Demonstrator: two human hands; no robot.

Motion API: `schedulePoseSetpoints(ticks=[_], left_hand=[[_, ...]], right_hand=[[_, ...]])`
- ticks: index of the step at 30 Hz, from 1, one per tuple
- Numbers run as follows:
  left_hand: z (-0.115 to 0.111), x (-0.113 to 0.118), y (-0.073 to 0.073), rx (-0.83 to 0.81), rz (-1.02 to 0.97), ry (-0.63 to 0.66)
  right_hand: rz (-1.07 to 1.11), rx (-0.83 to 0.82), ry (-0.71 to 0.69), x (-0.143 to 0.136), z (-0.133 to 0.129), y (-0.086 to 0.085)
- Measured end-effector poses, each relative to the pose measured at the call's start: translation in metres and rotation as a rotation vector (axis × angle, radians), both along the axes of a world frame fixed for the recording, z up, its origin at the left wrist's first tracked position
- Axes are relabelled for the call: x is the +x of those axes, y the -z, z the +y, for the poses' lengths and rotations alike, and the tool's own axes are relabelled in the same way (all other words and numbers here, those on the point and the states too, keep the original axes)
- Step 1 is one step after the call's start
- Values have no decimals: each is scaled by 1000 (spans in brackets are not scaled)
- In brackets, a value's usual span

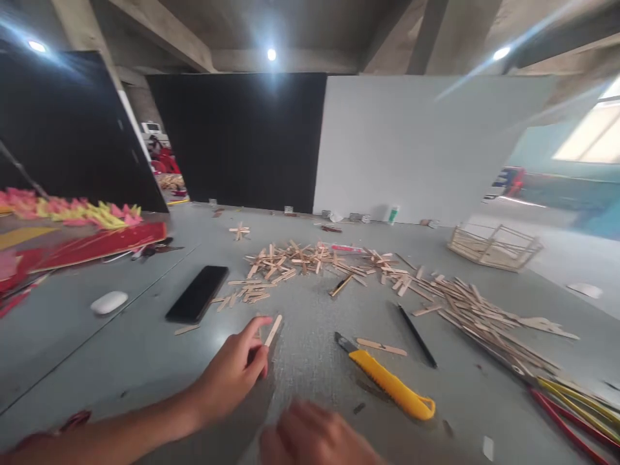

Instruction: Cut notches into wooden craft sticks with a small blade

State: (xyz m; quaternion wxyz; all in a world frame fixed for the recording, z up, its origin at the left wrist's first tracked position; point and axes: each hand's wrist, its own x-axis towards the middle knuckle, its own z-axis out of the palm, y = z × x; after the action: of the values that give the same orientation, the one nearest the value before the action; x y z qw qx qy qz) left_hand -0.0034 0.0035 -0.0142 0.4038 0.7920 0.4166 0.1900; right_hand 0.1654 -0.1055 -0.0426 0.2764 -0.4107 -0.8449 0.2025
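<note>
My left hand (239,358) is low over the table, its fingers closed on a short wooden craft stick (274,330) that points up and away. At the bottom edge, my right hand (314,436) is smeared by motion, so its fingers do not show clearly. Right of the hands lies a yellow utility knife (387,382) with its blade end pointing away from me. Just behind the knife rests a longer craft stick (382,347) with a dark mark on it. A black pen (417,337) lies farther right.
Beyond my hands spread loose cut sticks (305,258). A black phone (197,294) and a white mouse (109,302) lie left. On the right are longer sticks (477,307), red-and-yellow-handled pliers (557,400) and a stick frame (494,248). Upright boards (416,142) stand behind.
</note>
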Motion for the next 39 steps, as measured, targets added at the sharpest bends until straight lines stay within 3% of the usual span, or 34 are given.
schedulePoseSetpoints(ticks=[3,7,11,21,39], left_hand=[[0,0,-2,-23,-3,-6],[0,-2,-5,-45,-15,18],[0,-3,-5,-53,-30,37],[1,-5,1,-55,-50,48],[0,-7,-2,-111,-56,66]], right_hand=[[228,-151,156,23,12,-37],[502,-387,240,52,23,-92],[825,-576,392,57,22,-117],[659,-485,497,70,14,-129],[595,-490,458,74,15,-135]])
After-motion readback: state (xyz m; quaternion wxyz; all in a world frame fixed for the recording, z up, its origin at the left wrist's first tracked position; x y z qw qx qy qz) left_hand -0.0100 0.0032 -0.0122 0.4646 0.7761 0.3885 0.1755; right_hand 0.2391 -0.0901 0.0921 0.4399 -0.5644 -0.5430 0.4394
